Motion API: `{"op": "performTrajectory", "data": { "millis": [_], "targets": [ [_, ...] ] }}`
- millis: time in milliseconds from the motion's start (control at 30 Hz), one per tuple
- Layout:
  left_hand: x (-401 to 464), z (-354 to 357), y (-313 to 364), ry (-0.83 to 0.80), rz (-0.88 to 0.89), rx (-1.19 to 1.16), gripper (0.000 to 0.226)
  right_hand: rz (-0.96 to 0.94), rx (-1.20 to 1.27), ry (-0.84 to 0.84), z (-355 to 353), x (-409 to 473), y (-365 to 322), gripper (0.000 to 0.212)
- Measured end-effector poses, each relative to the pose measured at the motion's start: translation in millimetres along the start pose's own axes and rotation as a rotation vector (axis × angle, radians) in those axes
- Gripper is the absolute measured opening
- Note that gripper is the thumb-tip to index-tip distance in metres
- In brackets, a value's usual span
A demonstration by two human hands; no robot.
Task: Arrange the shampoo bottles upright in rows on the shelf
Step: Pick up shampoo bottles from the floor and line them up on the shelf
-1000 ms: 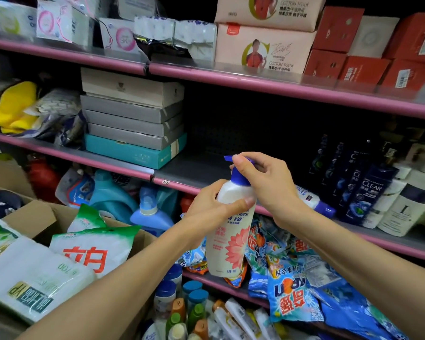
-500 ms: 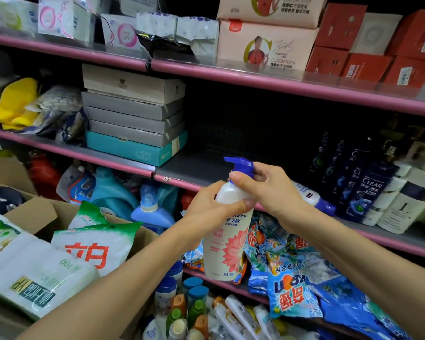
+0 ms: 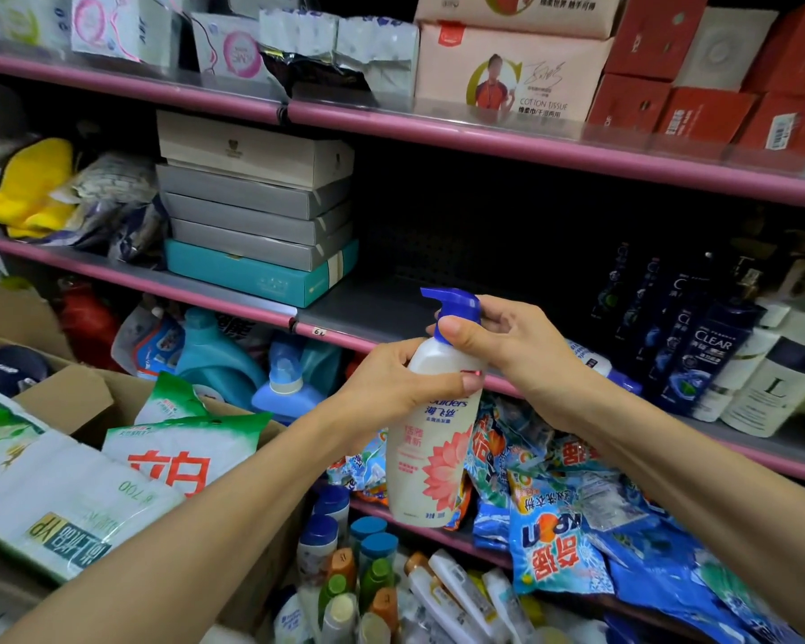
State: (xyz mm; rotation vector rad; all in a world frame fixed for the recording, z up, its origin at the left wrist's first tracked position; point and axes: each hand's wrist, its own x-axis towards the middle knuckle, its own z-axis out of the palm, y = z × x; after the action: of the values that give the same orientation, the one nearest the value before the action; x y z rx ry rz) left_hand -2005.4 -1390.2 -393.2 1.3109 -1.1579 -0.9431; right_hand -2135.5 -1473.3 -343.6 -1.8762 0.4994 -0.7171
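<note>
I see the shelf (image 3: 382, 313) first, a grey deck with a pink front edge, its middle stretch bare and dark behind. On its left stands a stack of flat boxes (image 3: 256, 216), teal at the bottom; on its right a row of dark shampoo bottles (image 3: 698, 350) stands upright, with paler bottles just beside them at the far right. Below the shelf lie blue detergent bags (image 3: 554, 536) and, at the bottom of my view, a jumble of small capped bottles (image 3: 363, 578).

In front of the shelf edge I hold the white pump bottle (image 3: 433, 439) upright in the air, clear of the deck (its label shows a pink flower). My left hand (image 3: 391, 388) is the lower grip: it wraps the bottle's shoulder, thumb across the front. My right hand (image 3: 507, 341) is the upper grip, clenched on the blue pump head (image 3: 454, 309), thumb at the collar and fingers behind the nozzle. So the bottle hangs below the right grip and runs down past the left.
</note>
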Motion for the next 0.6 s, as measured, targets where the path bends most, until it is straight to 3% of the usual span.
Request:
{"op": "performTrajectory", "data": {
  "millis": [600],
  "targets": [
    [-5,3,9,-0.074,-0.088,-0.091,0.029,0.030,0.090,-0.056,-6,-5,-4,0.041]
  ]
}}
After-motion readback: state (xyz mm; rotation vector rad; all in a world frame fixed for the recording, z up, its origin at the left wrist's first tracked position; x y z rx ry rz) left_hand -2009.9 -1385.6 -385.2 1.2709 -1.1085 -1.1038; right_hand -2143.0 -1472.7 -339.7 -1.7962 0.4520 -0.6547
